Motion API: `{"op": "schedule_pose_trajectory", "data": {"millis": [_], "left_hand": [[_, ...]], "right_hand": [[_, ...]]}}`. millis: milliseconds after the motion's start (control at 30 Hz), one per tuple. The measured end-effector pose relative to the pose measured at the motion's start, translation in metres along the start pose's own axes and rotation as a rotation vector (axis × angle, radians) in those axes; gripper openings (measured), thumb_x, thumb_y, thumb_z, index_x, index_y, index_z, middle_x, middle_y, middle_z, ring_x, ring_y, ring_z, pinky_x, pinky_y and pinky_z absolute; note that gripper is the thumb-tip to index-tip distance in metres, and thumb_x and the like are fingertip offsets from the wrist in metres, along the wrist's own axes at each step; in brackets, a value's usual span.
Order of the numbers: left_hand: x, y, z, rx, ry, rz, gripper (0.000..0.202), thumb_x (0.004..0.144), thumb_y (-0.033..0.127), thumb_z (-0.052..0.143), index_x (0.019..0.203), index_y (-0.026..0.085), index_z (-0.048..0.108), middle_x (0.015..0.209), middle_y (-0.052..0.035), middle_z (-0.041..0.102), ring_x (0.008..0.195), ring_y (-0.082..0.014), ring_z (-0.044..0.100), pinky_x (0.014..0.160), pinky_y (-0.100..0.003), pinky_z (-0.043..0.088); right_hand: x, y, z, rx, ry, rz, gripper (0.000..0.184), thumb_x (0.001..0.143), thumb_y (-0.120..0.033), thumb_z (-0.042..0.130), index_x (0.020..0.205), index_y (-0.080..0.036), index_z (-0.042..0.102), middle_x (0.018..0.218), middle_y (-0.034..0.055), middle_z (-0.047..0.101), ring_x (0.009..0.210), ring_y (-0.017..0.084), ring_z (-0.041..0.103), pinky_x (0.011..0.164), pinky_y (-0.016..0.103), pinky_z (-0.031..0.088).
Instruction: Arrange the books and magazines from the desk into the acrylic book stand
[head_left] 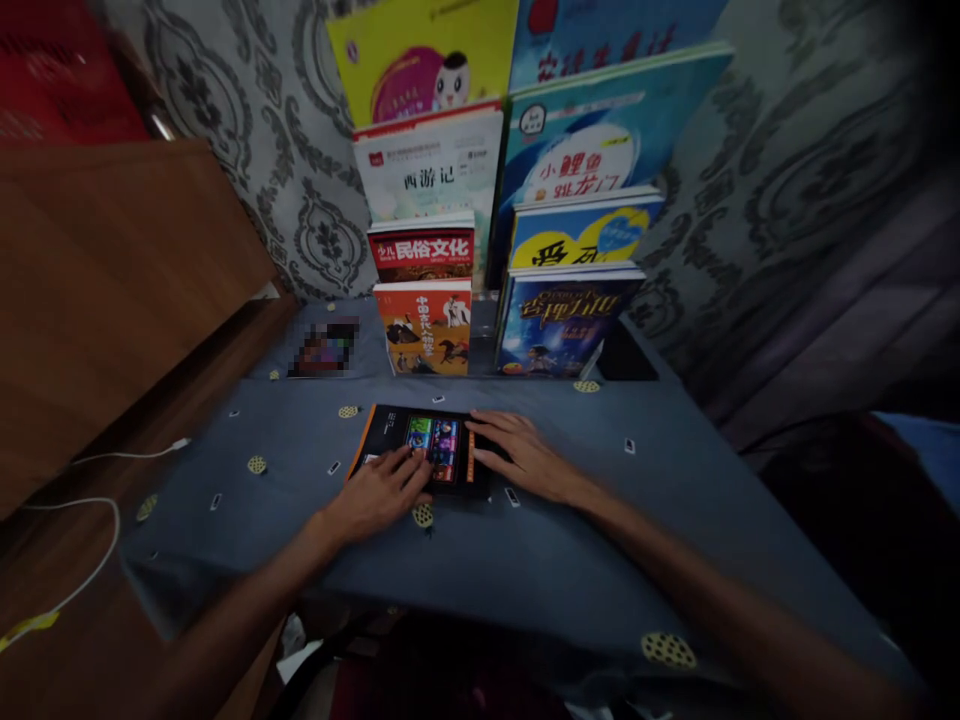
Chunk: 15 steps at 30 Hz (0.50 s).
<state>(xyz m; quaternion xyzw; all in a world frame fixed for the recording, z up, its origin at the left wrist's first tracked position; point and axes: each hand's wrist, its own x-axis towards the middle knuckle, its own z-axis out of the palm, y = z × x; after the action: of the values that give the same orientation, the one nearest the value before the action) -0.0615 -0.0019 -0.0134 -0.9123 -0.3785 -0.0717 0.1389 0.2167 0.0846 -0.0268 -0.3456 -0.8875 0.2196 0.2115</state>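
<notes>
A dark book (390, 428) with an orange left edge and a block of small coloured pictures lies flat on the cloth-covered table. My left hand (386, 487) rests over its near edge, fingers spread lightly on the cover. Its thumb sits beside the picture block. From the other side, my right hand (525, 455) touches the right edge with fingers stretched out and apart. Neither hand grips the book. Part of the cover's near edge is hidden under the left hand.
Behind the book stand two stacked columns of upright books, with an orange book (426, 330) and a dark blue book (555, 325) in front. A blurred-out item (324, 347) lies at the table's back left. A white cable (112, 530) runs on the left by a wooden cabinet (112, 270).
</notes>
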Motion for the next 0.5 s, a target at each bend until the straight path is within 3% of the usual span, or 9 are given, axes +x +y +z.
{"op": "schedule_pose_trajectory", "data": {"millis": [100,200,300,367,500], "left_hand": [[0.002,-0.012,-0.001,-0.174,0.109,-0.155,0.032,0.108,0.035,0.035,0.105,0.019,0.062,0.089,-0.0055,0.072,0.083,-0.0168,0.070,0.072,-0.025,0.052],[0.007,-0.025,-0.007,-0.385,0.230,-0.422,0.037,0.107,0.035,0.031,0.086,0.022,0.058,0.066,0.0018,0.059,0.058,-0.0129,0.058,0.058,-0.022,0.041],[0.012,-0.034,-0.016,-0.572,0.369,-0.560,0.039,0.104,0.041,0.033,0.075,0.022,0.052,0.058,0.0046,0.047,0.051,-0.0115,0.047,0.055,-0.023,0.036],[0.014,-0.039,-0.022,-0.664,0.451,-0.604,0.042,0.101,0.046,0.037,0.068,0.022,0.047,0.056,0.0055,0.040,0.050,-0.0110,0.041,0.054,-0.023,0.033],[0.020,-0.045,-0.031,-0.848,0.627,-0.730,0.052,0.096,0.060,0.045,0.061,0.022,0.040,0.055,0.0052,0.036,0.052,-0.0111,0.037,0.050,-0.023,0.030]], "right_hand": [[0.005,0.000,-0.010,0.169,0.011,0.009,0.061,0.100,-0.063,0.036,0.128,-0.020,0.070,0.139,0.0165,0.064,0.133,0.033,0.054,0.114,0.058,0.037],[0.012,0.003,-0.015,0.410,0.033,0.064,0.059,0.092,-0.067,0.053,0.122,-0.020,0.072,0.123,0.0121,0.072,0.118,0.031,0.064,0.105,0.051,0.047],[0.023,0.003,-0.007,0.721,0.084,0.196,0.060,0.075,-0.064,0.076,0.113,-0.019,0.073,0.101,0.0069,0.077,0.092,0.025,0.072,0.085,0.040,0.056],[0.031,-0.004,0.004,0.930,0.113,0.242,0.057,0.067,-0.059,0.084,0.104,-0.017,0.073,0.088,0.0049,0.077,0.077,0.021,0.071,0.072,0.034,0.055],[0.046,-0.031,0.025,1.226,0.056,0.241,0.051,0.061,-0.050,0.091,0.096,-0.017,0.073,0.090,0.0065,0.077,0.074,0.019,0.073,0.067,0.030,0.054]]}}
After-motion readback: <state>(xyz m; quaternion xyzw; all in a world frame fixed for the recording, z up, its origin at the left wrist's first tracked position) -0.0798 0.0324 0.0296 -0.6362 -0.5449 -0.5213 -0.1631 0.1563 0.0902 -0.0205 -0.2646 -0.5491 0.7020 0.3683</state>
